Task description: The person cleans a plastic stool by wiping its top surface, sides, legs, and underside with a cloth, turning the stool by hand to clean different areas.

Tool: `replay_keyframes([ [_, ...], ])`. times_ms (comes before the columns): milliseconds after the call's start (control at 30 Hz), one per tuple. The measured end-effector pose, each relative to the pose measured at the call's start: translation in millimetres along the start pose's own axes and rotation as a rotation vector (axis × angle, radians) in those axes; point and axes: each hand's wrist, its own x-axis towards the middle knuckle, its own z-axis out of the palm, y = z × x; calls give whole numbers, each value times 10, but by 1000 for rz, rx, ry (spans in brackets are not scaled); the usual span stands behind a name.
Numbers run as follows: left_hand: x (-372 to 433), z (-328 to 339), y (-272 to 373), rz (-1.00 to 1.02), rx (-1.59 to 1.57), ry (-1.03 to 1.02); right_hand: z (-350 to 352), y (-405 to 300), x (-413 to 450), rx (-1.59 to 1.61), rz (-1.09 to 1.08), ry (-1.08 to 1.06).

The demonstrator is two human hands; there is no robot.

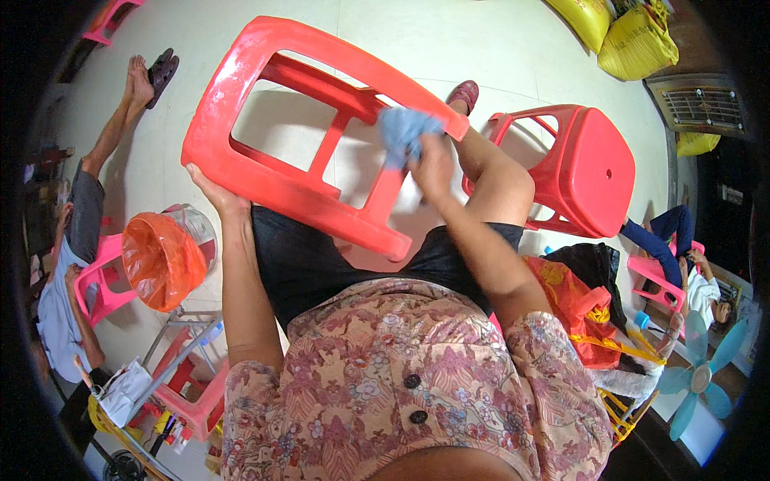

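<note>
A red plastic stool (264, 174) lies tilted across my lap, its open leg frame facing up and its legs pointing to the right. My left hand (218, 195) grips the stool's lower left corner, with the thumb on the near side and the other fingers hidden behind it. In my right hand (434, 171) is a bunched blue cloth (406, 133), pressed near the stool's legs on the right; the hand and cloth are a little blurred. Just beyond my right knee stands a second red plastic stool (601, 171), its seat with a small hole in the middle.
An orange bag lines a bucket (162, 261) at my left. Two people sit on pink stools, one at each side. A blue-bladed fan (701, 379) and red bags (577, 300) are at lower right. Yellow sacks (637, 45) lie at upper right; a metal frame (174, 361) stands lower left.
</note>
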Motion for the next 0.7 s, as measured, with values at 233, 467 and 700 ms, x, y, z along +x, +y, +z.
replay_keyframes([
  [233, -1, 40, 25, -50, -13, 27, 33, -289, -492, 104, 73, -119],
  [467, 51, 6, -75, -16, -41, 13, -57, 140, 607, -120, 159, -26],
  [700, 63, -20, -141, 67, -96, 16, -3, -151, -522, -150, -129, -161],
])
